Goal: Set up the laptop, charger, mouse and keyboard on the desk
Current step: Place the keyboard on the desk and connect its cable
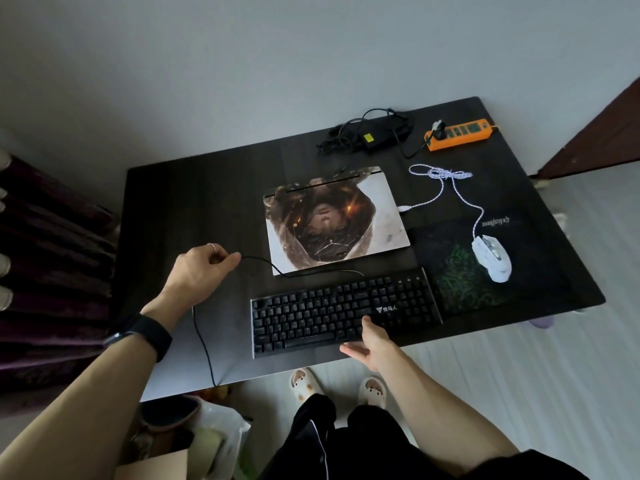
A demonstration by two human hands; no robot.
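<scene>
A closed laptop (334, 220) with a picture on its lid lies mid-desk. In front of it sits a black keyboard (343, 308). My left hand (202, 270) pinches the keyboard's thin black cable (202, 336), which trails off the desk's front edge. My right hand (372, 341) rests with relaxed fingers at the keyboard's front edge. A white mouse (491, 258) lies on a dark mouse pad (460, 289) at the right, and its white braided cable (446, 181) runs to the laptop's right side. The black charger (369, 136) with its coiled cord lies at the back.
An orange power strip (460, 133) lies at the desk's (194, 202) back right corner with a plug in it. Dark fabric hangs left of the desk. A plastic bag (214, 431) and a cardboard box are on the floor under the front left.
</scene>
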